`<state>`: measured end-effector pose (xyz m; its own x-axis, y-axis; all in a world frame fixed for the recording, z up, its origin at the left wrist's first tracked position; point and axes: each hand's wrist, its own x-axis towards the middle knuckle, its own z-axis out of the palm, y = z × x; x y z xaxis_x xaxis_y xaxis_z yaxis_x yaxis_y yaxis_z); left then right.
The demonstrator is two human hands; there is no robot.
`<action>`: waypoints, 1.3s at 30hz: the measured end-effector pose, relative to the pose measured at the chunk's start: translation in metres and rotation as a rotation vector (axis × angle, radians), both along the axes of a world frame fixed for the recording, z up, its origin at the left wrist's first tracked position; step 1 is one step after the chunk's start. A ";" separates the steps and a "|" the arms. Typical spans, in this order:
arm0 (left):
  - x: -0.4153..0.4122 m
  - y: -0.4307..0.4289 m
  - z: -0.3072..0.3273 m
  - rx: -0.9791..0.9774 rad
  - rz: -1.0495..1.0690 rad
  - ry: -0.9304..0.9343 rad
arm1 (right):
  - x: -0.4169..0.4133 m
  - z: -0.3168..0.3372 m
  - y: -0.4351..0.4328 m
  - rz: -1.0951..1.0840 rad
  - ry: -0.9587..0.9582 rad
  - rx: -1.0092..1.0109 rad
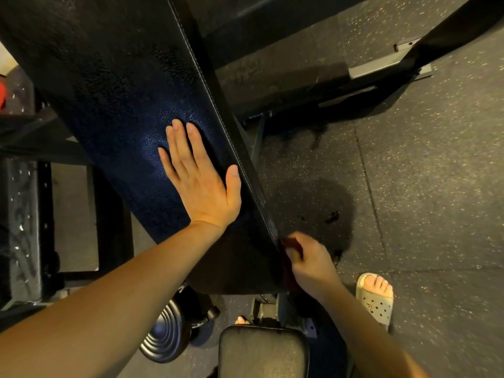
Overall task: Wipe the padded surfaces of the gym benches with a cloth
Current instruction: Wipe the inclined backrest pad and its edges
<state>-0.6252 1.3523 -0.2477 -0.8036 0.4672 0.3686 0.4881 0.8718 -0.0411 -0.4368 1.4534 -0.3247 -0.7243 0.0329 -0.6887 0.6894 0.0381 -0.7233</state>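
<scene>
A long black padded backrest (117, 85) of a gym bench runs from the upper left down to the lower middle. My left hand (200, 178) lies flat on its top, fingers spread, holding nothing. My right hand (311, 264) is closed on a dark reddish cloth (289, 246), pressed against the pad's right side edge near its lower corner. Most of the cloth is hidden by my fingers and the pad. Below, a smaller black seat pad (263, 353) shows at the bottom middle.
Dark speckled rubber flooring (422, 186) lies on the right with a wet patch (321, 211) beside the bench. My sandalled foot (376, 296) stands at the lower right. Black frame steel (395, 64) crosses the top right. A round black knob (166, 331) sits under the pad. A rack (24, 214) stands left.
</scene>
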 end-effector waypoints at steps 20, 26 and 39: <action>-0.001 -0.001 0.000 0.007 0.001 0.008 | 0.000 -0.004 0.005 -0.044 0.067 0.010; 0.000 0.000 0.001 0.006 0.006 0.009 | 0.014 -0.003 0.000 0.013 -0.043 -0.059; 0.000 -0.001 0.001 0.016 -0.017 -0.005 | 0.012 -0.006 -0.009 -0.651 -0.532 -0.169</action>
<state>-0.6256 1.3515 -0.2469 -0.7973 0.4749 0.3725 0.5031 0.8639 -0.0244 -0.4245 1.4444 -0.3310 -0.1763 0.1965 -0.9645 0.7859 -0.5619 -0.2581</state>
